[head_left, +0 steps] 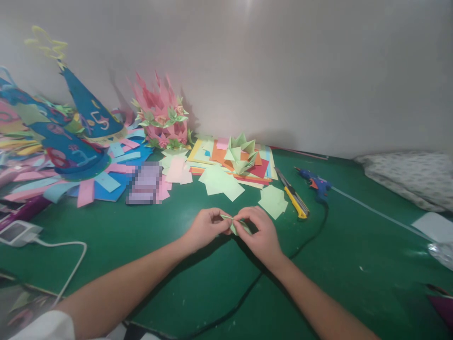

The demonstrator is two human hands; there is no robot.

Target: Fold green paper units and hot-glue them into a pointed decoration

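Observation:
My left hand [207, 227] and my right hand [260, 236] meet over the green mat [177, 269]. Both pinch a small folded piece of light green paper [233, 225] between thumbs and fingertips. The piece is narrow and partly hidden by my fingers. Just beyond my hands lie loose light green paper squares [221, 182] and another green sheet [273, 200]. A folded green paper star shape [241, 153] sits on a stack of coloured sheets [262, 167] farther back.
A yellow utility knife [293, 196] and a blue glue gun [314, 183] lie to the right, the gun's black cord [247, 290] running under my right arm. Blue paper cones [88, 113], a pink paper flower craft [161, 115] and paper strips crowd the left. A white charger [17, 232] lies at left.

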